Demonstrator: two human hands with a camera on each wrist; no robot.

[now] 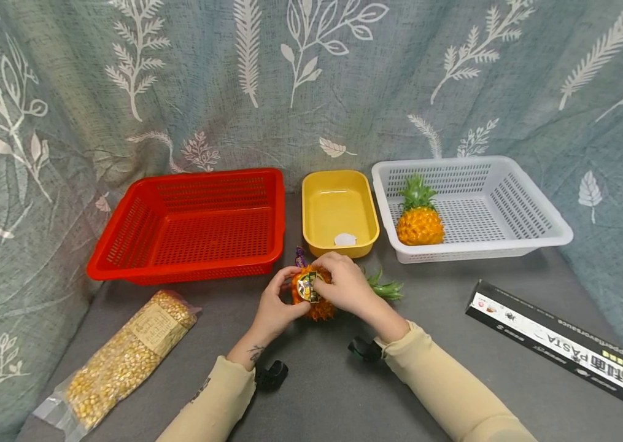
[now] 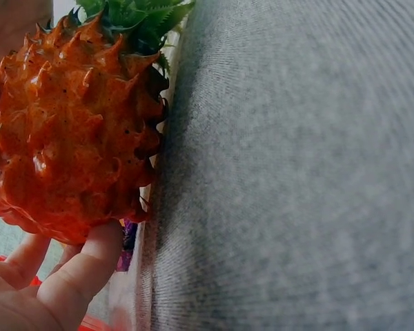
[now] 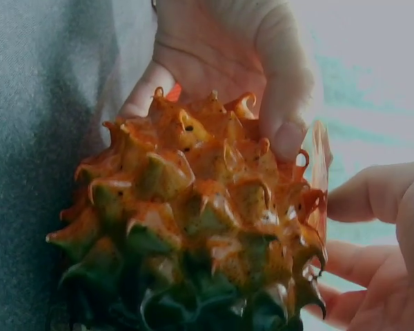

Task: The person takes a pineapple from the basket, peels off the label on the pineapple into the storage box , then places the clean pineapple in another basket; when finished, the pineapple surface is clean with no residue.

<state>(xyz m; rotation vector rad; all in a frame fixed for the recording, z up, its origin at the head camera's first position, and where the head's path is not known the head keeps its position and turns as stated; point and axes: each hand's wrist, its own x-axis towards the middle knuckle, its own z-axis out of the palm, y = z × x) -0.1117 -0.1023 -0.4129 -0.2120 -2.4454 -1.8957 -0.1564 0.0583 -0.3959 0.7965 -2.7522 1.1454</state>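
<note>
In the head view a spiky orange pineapple (image 1: 319,312) lies on its side, its green crown (image 1: 384,288) pointing right. My left hand (image 1: 275,307) grips its base end between thumb and fingers. A round label (image 1: 305,286) with a black strip sits on its upper side. My right hand (image 1: 344,283) curls over the top and far side, its thumb on the label. In the right wrist view the label's thin clear sheet (image 3: 320,172) stands slightly off the spikes. The left wrist view shows left fingers (image 2: 90,276) under the fruit's base (image 2: 76,138). A purple wrapper (image 1: 300,258) lies just behind.
Along the back stand a red basket (image 1: 189,273), a yellow tray (image 1: 339,184) holding a white disc (image 1: 345,239), and a white basket (image 1: 477,248) with another pineapple (image 1: 420,226). A bag of corn kernels (image 1: 129,362) lies left, a pasta box (image 1: 560,344) right.
</note>
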